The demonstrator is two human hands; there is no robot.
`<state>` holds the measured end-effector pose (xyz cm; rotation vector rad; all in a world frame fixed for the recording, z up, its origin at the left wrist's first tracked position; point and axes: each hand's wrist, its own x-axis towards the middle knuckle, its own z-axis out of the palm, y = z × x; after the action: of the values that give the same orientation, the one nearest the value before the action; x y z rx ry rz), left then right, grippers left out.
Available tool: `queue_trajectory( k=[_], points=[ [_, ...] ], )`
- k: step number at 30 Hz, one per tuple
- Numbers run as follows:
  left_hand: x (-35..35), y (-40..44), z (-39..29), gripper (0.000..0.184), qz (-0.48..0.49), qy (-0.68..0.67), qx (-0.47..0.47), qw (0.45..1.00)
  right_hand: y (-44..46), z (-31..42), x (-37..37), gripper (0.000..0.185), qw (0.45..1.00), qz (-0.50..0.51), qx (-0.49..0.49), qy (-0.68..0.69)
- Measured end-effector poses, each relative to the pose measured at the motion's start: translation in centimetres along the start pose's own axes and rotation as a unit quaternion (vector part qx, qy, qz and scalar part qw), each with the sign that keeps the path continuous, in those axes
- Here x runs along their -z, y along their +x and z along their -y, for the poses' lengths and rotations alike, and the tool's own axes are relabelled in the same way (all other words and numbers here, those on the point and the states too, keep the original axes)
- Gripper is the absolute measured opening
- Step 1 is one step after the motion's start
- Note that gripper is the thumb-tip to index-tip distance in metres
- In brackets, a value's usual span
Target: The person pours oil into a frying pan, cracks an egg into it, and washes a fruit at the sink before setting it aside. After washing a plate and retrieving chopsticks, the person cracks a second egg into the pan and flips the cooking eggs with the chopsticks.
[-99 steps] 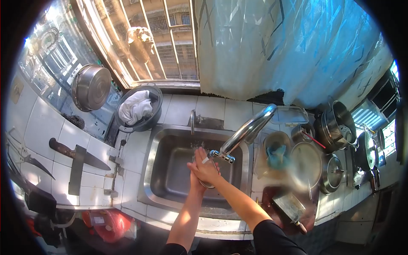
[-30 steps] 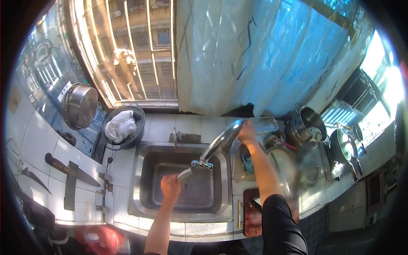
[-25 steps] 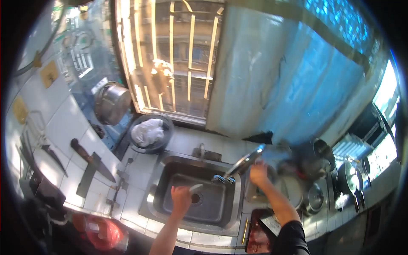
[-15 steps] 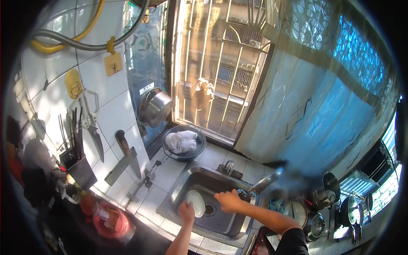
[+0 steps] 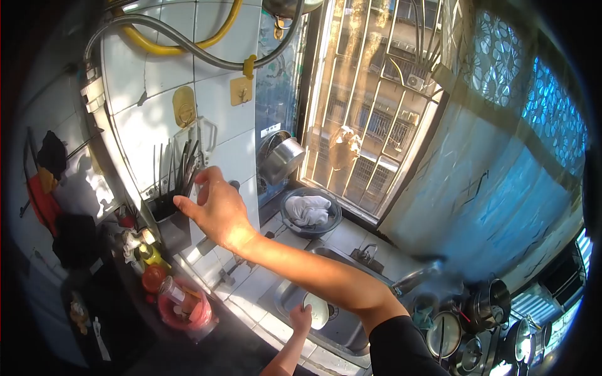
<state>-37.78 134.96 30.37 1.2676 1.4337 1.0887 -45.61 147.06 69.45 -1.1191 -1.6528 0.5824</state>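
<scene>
Tiled wall [image 5: 160, 75] keeps utensils [image 5: 184, 167] handy by your spread right hand [image 5: 219, 209]; left hand [image 5: 300, 318] pinches a bowl [image 5: 318, 313] over the sink [image 5: 347, 332].

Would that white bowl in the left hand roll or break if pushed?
The bowl might roll on edge, since its rim is round. It looks smooth, so it may slide. Its pale, ceramic-like look suggests it could chip.

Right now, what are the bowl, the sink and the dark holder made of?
The bowl looks like glazed ceramic, white and smooth, though it could be plastic. The sink seems to be stainless steel, satin-finished, from its grey metallic sheen. The dark holder might be plastic, dull and flat-sided, but shade leaves that open.
</scene>
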Motion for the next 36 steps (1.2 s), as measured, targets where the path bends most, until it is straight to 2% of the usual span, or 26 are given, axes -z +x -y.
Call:
queue_trajectory(
  k=[2, 3, 5, 6, 11, 13, 14, 15, 18, 22, 31, 36],
  points=[
    [0.1, -0.1, 0.0, 0.025, 0.003, 0.007, -0.003, 1.0, 0.5, 0.3, -0.8, 0.045, 0.992, -0.125, 0.013, 0.008],
    [0.2, -0.1, 0.1, 0.025, 0.009, 0.014, -0.007, 1.0, 1.1, 0.2, -0.8, 0.045, 0.992, -0.122, 0.015, 0.01],
    [0.1, -0.1, 0.2, 0.026, 0.012, 0.018, -0.002, 1.0, 2.2, 0.4, -0.2, 0.042, 0.985, -0.157, 0.078, 0.002],
    [0.1, -0.3, 0.3, 0.026, 0.018, 0.022, 0.004, 1.0, 2.5, 0.5, -0.1, 0.034, 0.983, -0.161, 0.082, 0.03],
    [0.9, -0.9, -1.7, 0.026, 0.026, 0.02, 0.003, 0.999, 3.8, 1.0, 0.5, 0.024, 0.984, -0.154, 0.076, 0.049],
    [1.2, -1.2, -2.1, 0.027, 0.027, 0.019, 0.003, 0.999, 4.6, 1.6, 0.9, 0.023, 0.983, -0.156, 0.041, 0.092],
    [1.4, -1.3, -2.3, 0.026, 0.031, 0.023, 0.004, 0.999, 4.9, 2.3, 1.4, 0.023, 0.986, -0.153, 0.001, 0.063],
    [1.4, -1.3, -2.4, 0.026, 0.034, 0.027, 0.005, 0.999, 5.4, 2.5, 1.6, 0.023, 0.986, -0.152, 0.002, 0.063],
    [1.2, -1.4, -1.5, 0.026, 0.028, 0.003, -0.013, 1.0, 6.2, 2.9, 2.0, 0.021, 0.995, -0.048, -0.077, -0.039],
    [1.6, -1.6, -1.3, 0.026, 0.034, 0.006, -0.012, 0.999, 6.7, 3.6, 1.9, 0.019, 0.993, -0.036, -0.089, -0.061],
    [2.2, -2.2, -1.4, 0.027, 0.036, -0.023, -0.007, 0.999, 8.5, 3.6, 0.8, 0.018, 0.988, -0.076, -0.081, -0.103],
    [3.2, -2.8, -3.0, 0.026, 0.037, -0.01, -0.018, 0.999, 9.3, 4.2, 1.9, 0.015, 0.987, -0.088, -0.027, -0.13]
  ],
)
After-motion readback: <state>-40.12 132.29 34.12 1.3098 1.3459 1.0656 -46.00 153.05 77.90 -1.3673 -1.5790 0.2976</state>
